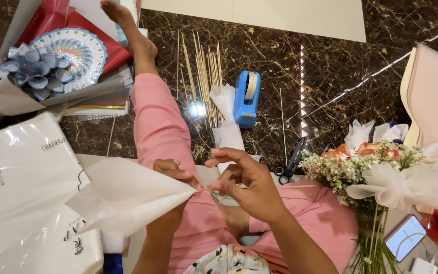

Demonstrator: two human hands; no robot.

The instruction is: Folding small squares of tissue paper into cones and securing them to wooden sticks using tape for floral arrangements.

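Tissue paper (122, 195), gathered into a cone at about eight o'clock of the frame, looks light, soft and easily torn. Left hand (173, 172) pinches its tip. Right hand (247, 185), at three o'clock of that tip, grips a thin wooden stick (292, 186); best held at the gathered point, gently.

The person wears loose pink trousers (160, 127) that cover both legs, one reaching toward 12 o'clock and ending in a bare foot (122, 20). At 6 o'clock shows the hem of a pale top (229, 261) printed with pink and green flowers. Both forearms are bare, with no sleeves, and the left hand (171, 172) and right hand (247, 182) carry no gloves.
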